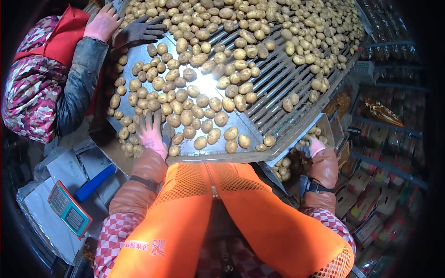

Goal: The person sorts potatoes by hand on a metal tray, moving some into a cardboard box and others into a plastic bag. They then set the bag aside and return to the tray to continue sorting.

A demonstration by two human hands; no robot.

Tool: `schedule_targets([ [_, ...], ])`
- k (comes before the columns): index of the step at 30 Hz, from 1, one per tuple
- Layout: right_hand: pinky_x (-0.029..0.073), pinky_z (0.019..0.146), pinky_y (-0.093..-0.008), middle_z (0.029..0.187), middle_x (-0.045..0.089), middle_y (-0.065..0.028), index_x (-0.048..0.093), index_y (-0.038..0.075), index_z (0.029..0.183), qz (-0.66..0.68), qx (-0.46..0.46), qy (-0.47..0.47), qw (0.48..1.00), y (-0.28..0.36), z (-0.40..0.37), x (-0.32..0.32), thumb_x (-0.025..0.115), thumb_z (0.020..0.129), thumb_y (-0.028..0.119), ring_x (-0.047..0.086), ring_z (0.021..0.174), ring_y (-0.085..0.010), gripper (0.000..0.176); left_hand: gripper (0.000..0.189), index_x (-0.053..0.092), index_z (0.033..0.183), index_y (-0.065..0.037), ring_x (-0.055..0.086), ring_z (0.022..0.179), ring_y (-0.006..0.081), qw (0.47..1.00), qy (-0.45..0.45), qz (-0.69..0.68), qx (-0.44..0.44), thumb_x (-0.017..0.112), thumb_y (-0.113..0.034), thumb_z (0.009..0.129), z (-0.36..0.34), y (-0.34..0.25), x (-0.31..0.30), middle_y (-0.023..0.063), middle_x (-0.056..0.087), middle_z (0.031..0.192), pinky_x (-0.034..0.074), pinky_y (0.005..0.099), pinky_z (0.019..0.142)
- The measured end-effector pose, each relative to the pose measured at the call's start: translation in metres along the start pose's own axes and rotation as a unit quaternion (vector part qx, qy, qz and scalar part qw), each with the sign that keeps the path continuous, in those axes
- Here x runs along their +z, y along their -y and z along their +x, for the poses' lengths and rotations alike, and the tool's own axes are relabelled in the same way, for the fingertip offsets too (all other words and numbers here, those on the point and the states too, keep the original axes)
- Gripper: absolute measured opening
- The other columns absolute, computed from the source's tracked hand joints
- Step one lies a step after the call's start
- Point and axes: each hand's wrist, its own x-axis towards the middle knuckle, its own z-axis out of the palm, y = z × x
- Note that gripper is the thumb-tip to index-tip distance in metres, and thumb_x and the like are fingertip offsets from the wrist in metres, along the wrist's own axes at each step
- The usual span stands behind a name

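Note:
My left hand, in a pink glove, lies flat with spread fingers among the potatoes on the metal sorting tray. My right hand, also in a pink glove, reaches down beside the tray's right edge into a chute holding small potatoes. Whether it grips one is hidden. Many more potatoes cover the slatted grate farther up.
A co-worker in a patterned jacket stands at upper left, one pink-gloved hand and one dark-gloved hand at the tray's far edge. A weighing scale sits at lower left. Stacked boxes fill the right side.

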Motion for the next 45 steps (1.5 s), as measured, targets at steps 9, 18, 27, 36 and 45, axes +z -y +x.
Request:
schedule_targets([
  [9,0.049,0.1,-0.0427,0.129,0.059,-0.019,0.051,0.013,0.139,-0.471,-0.403,-0.094,0.779,0.151,0.121,0.246,0.059,0.087,0.007,0.06,0.115,-0.0368,0.053,0.062,0.052,0.139,-0.018,0.039,0.134,0.038,1.0,-0.015,0.009,0.014,0.066,-0.041,0.083,0.003,-0.002,-0.008,0.0128,0.044,0.146,0.03,0.0572,0.108],
  [18,0.05,0.093,-0.0442,0.111,0.063,-0.0176,0.067,0.015,0.118,-0.355,-0.516,-0.141,0.767,0.131,0.133,0.248,0.07,0.078,0.009,0.06,0.106,-0.0393,0.041,0.075,0.044,0.146,-0.022,0.033,0.14,0.0359,1.0,0.012,-0.006,-0.027,0.072,-0.033,0.076,0.0,0.002,-0.006,0.0101,0.039,0.149,0.024,0.0577,0.114],
  [27,0.051,0.097,-0.0447,0.126,0.054,-0.0148,0.063,0.013,0.114,-0.543,-0.332,-0.159,0.754,0.146,0.119,0.278,0.059,0.087,0.014,0.056,0.116,-0.0343,0.027,0.059,0.052,0.141,-0.024,0.039,0.136,0.0352,1.0,0.002,0.014,-0.016,0.064,-0.04,0.086,0.006,-0.002,-0.012,0.0095,0.046,0.144,0.028,0.0545,0.111],
  [36,0.053,0.091,-0.0437,0.115,0.063,-0.0206,0.062,0.013,0.117,-0.514,-0.351,-0.085,0.778,0.124,0.12,0.251,0.066,0.086,0.017,0.063,0.108,-0.0366,0.031,0.052,0.057,0.134,-0.019,0.041,0.134,0.0384,0.998,-0.032,-0.048,0.004,0.07,-0.032,0.085,0.024,-0.02,-0.023,0.011,0.049,0.141,0.028,0.0602,0.109],
  [45,0.057,0.077,-0.0323,0.104,0.064,-0.011,0.054,0.0,0.124,0.33,-0.324,0.043,0.886,0.086,0.1,0.132,0.073,0.087,0.003,0.065,0.089,-0.0205,0.041,0.056,0.055,0.135,-0.022,0.045,0.132,0.0387,0.975,0.025,-0.105,0.197,0.074,-0.03,0.083,0.164,-0.123,-0.025,0.0153,0.046,0.146,0.043,0.0502,0.103],
])
